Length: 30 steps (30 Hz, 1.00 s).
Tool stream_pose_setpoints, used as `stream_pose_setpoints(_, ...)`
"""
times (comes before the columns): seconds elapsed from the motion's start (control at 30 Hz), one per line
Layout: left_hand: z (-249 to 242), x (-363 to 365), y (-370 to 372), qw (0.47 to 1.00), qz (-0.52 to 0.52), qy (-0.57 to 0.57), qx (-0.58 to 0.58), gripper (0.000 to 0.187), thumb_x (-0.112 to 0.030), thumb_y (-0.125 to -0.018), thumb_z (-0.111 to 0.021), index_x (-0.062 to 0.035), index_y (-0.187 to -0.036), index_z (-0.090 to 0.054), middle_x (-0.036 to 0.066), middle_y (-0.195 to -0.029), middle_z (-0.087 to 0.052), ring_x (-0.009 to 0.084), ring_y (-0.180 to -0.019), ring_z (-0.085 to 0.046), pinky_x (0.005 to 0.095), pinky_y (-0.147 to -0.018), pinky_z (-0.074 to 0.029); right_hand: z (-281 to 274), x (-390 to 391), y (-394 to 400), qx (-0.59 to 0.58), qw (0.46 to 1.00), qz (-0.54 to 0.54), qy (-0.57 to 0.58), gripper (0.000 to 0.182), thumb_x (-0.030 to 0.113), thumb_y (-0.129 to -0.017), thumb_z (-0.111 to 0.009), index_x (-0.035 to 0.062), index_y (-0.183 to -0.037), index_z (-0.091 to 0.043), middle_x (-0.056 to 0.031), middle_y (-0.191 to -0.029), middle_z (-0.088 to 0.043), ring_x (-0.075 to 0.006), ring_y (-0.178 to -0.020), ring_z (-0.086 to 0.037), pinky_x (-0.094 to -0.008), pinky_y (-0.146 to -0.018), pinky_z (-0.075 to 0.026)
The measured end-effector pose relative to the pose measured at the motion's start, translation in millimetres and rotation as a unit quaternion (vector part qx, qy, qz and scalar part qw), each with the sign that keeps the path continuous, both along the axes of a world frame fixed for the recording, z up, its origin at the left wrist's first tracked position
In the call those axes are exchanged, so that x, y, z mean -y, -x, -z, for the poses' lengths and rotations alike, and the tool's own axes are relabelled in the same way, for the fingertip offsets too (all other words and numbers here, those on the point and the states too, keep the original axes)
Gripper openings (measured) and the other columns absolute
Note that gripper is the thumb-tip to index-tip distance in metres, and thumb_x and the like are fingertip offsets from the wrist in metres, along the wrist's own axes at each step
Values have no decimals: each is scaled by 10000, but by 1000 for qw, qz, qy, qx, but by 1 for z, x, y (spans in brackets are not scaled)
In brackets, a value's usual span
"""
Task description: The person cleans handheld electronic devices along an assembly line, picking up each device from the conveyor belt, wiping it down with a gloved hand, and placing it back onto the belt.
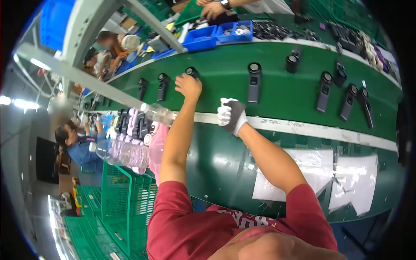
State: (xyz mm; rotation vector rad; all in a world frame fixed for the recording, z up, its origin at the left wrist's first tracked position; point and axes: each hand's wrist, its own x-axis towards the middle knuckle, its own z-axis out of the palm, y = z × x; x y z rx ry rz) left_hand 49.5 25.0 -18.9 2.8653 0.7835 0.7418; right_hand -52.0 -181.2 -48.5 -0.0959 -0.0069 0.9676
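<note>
My bare left hand reaches to the far part of the green conveyor belt, its fingers closed around a dark handheld device with a round top. Most of that device's body is hidden under the hand. My right hand, in a grey and white glove, hovers by the belt's near white rail with its fingers curled in; nothing shows in it. To its upper right lies a grey handheld device with a round head. Left of my left hand lie two similar devices, the closer one upright in view.
More devices lie to the right on the belt. Blue bins and small black parts line the far side, where another person's hands work. Clear plastic bottles, green crates and white sheets are nearer me.
</note>
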Motion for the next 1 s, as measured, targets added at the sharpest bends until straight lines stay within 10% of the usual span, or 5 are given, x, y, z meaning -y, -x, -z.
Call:
stream_pose_setpoints(0.13, -26, 87, 2, 931, 285, 226, -29, 439, -430, -869, -720, 9, -861, -728, 189, -808, -713, 285, -793, -696, 412, -762, -524, -1, -4, 2, -20, 1000, 1, -2, 460, 325, -989, -450, 250, -554, -320, 75, -471, -247, -118, -367, -251, -289, -385, -203)
stream_pose_setpoints(0.3, -25, 170, 11, 870, 343, 230, -270, 599, -462, -713, -776, 108, -887, -719, 291, -970, -707, 401, -966, -701, 435, -875, -531, 15, -7, 2, 16, 995, 30, -90, 461, 429, -991, -380, 227, -577, -355, 73, -485, -251, -129, -378, -242, -301, -407, -210)
stream_pose_setpoints(0.53, -70, 143, 39, 832, 341, 429, -88, 733, -13, -788, -732, 158, -1366, -316, 204, -795, -702, 230, -566, -693, 337, -480, -542, 21, -1, -9, 42, 997, 6, -64, 456, 380, -964, -407, 213, -543, -356, 39, -472, -265, -155, -412, -299, -328, -440, -249)
stream_pose_setpoints(0.8, -70, 76, 148, 685, 431, 559, 181, 638, -14, -909, -673, -93, -1411, -287, 102, -918, -607, 223, -720, -678, 337, -630, -561, -13, 23, -16, -42, 996, 54, -48, 507, 357, -949, -459, 198, -485, -333, 25, -475, -262, -168, -419, -280, -337, -445, -264)
stream_pose_setpoints(1.0, -36, 63, 222, 809, 290, 511, 29, 1016, -33, -857, -751, -183, -1635, -114, 91, -857, -649, 191, -731, -660, 318, -687, -530, -28, 25, -25, 45, 990, 96, 97, 483, 373, -1017, -465, 196, -571, -408, 27, -494, -310, -164, -404, -291, -334, -443, -288)
